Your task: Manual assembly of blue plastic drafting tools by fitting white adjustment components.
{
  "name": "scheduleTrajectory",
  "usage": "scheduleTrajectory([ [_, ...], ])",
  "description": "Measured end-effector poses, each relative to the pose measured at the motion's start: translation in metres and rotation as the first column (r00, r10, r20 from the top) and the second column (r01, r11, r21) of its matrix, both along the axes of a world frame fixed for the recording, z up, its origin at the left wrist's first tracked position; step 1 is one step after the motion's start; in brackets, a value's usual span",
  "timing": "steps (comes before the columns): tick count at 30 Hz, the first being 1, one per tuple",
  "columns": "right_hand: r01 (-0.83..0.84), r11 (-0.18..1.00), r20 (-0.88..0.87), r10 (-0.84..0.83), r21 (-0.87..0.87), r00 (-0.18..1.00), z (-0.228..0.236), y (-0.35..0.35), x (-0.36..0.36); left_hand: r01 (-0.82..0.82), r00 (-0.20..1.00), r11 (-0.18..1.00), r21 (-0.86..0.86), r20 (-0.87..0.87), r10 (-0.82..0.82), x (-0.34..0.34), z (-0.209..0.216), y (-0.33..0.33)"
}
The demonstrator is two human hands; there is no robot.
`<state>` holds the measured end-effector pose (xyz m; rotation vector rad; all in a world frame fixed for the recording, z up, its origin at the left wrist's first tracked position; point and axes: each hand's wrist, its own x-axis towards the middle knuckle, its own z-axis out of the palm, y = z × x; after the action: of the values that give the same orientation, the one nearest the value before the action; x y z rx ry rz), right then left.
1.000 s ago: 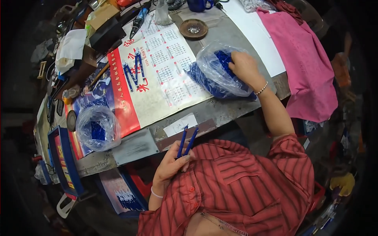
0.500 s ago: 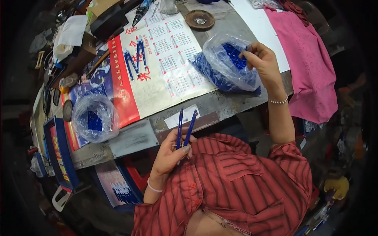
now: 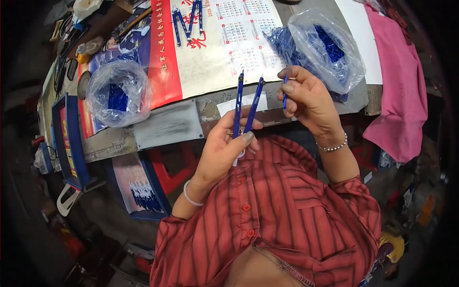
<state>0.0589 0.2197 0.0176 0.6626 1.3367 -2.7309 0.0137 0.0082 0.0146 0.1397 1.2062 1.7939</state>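
My left hand (image 3: pixel 228 143) is closed round the hinged end of a blue drawing compass (image 3: pixel 239 103). Both of its legs point away from me, slightly spread. To the right of the compass, my right hand (image 3: pixel 308 98) pinches a small, slim blue piece (image 3: pixel 285 92) upright between thumb and forefinger. Just beyond that hand lies a clear plastic bag (image 3: pixel 351 67) with many similar blue pieces. More blue compasses (image 3: pixel 189 24) rest on the calendar sheet (image 3: pixel 210 71) at the far side.
Another clear bag (image 3: pixel 136 91) with blue pieces stands at the left of the table. A blue box (image 3: pixel 67 143) leans near the left edge, above a tray of finished-looking compasses (image 3: pixel 146 193). A pink cloth (image 3: pixel 397 86) hangs over the right edge.
My right hand has come back from the right bag toward the compass, now with a small blue piece in its fingers. The view has shifted; my left hand still holds the compass.
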Motion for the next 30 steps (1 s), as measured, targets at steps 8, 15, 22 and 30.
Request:
scheduleTrajectory([
  [8, -0.04, 0.999, -0.005, 0.04, 0.032, 0.999, -0.005, -0.016, -0.002, -0.055, 0.999, 0.998, 0.015, 0.003, 0.055, 0.001, -0.008, 0.0],
  [15, -0.07, 0.979, -0.033, 0.078, 0.193, 0.996, -0.003, -0.025, 0.003, -0.036, 0.999, 0.999, 0.012, 0.021, 0.036, 0.001, -0.008, 0.006],
  [22, -0.063, 0.919, -0.078, 0.101, 0.39, 0.992, -0.002, -0.038, 0.007, -0.019, 0.999, 1.0, 0.023, 0.034, 0.018, 0.003, -0.008, 0.007],
  [30, 0.017, 0.661, -0.156, 0.152, 0.75, 0.976, -0.033, -0.043, 0.01, -0.048, 0.999, 0.998, -0.043, -0.004, 0.048, 0.007, -0.012, 0.009],
])
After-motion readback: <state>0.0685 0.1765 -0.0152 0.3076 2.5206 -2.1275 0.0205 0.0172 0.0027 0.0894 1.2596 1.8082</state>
